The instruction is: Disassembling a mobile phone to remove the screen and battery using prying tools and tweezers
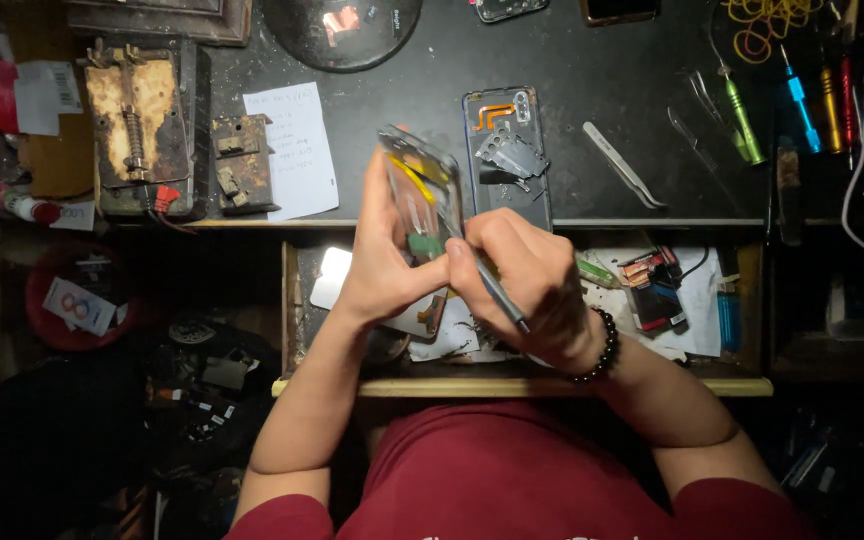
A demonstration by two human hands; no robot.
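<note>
Two bare hands work at the centre of the frame, above one open wooden drawer [752, 310]. The left hand [384, 262] is closed around one opened phone body with yellow and green inner parts [420, 195], held tilted on edge; the thumb and fingers clamp its lower half. The right hand [527, 282], wearing one black bead bracelet [602, 348], is closed on one slim grey metal tool [500, 295], its tip meeting the phone body just right of the left hand. The two hands touch.

Directly behind them, on the dark worktop [592, 70], lies one blue phone back shell with an orange flex cable [508, 150]. One pair of silver tweezers [622, 165] lies to its right. One white paper note [294, 150] lies left of centre. Upper right holds at least four coloured-handle screwdrivers [797, 100].
</note>
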